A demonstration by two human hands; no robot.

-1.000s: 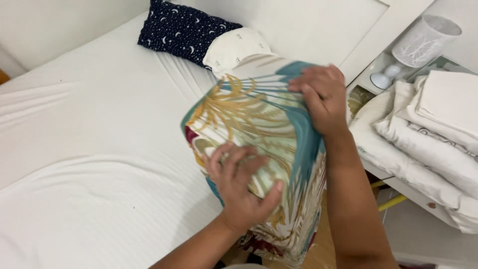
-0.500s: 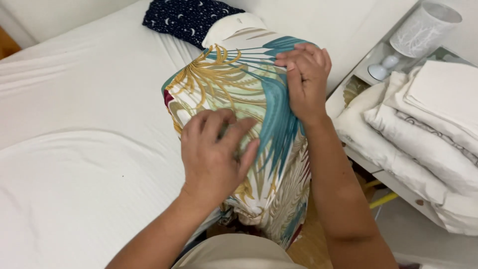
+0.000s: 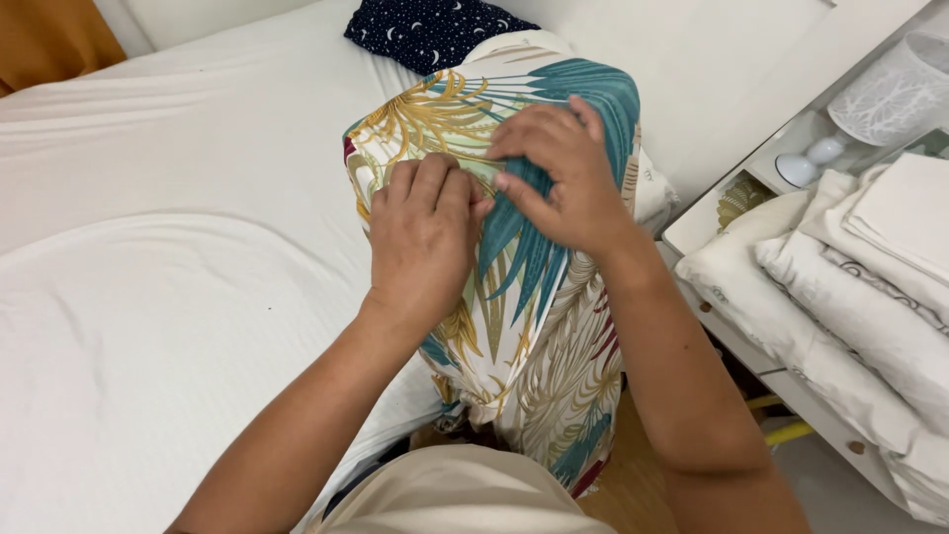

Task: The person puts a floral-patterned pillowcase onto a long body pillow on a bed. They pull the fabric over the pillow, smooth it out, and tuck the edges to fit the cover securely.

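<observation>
Beyond the fingertips we saw a dark blue pillow with small moons lying on the white bed. To the right of the fingers stood a white lamp on a shelf, with folded white linens stacked nearer us.

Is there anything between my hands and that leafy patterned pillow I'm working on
Nothing visible. The left hand and right hand both rest directly on the leaf-print pillow, fingers pressed into its fabric at the top.
</observation>
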